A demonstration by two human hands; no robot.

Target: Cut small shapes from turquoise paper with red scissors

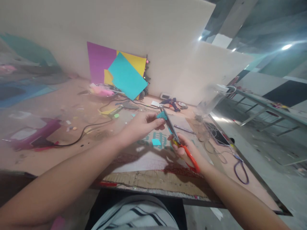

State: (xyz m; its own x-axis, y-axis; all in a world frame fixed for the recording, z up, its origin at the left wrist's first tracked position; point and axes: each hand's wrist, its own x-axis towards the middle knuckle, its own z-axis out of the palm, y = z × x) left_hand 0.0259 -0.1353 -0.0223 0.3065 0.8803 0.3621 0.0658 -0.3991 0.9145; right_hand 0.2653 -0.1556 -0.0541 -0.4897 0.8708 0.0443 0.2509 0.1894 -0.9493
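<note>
My left hand (152,123) pinches a small piece of teal paper (162,115) between thumb and fingers above the table. In my right hand (183,147) is a pair of scissors (171,126) with red-orange handles, their blades pointing up and away from me. The blades lie against the teal paper, and their tips stand slightly apart. Below the hands, a small turquoise paper scrap (156,141) rests on a white printed sheet (144,163), which lies over brown cardboard (134,181).
Turquoise (128,76), yellow (136,60) and purple (100,60) sheets lean against the back wall. A dark glue gun (171,103) lies behind my hands. Farther left is a purple device (35,132) with a black cord. A clear container (211,99), phone (217,134) and looped cord (241,171) are at right.
</note>
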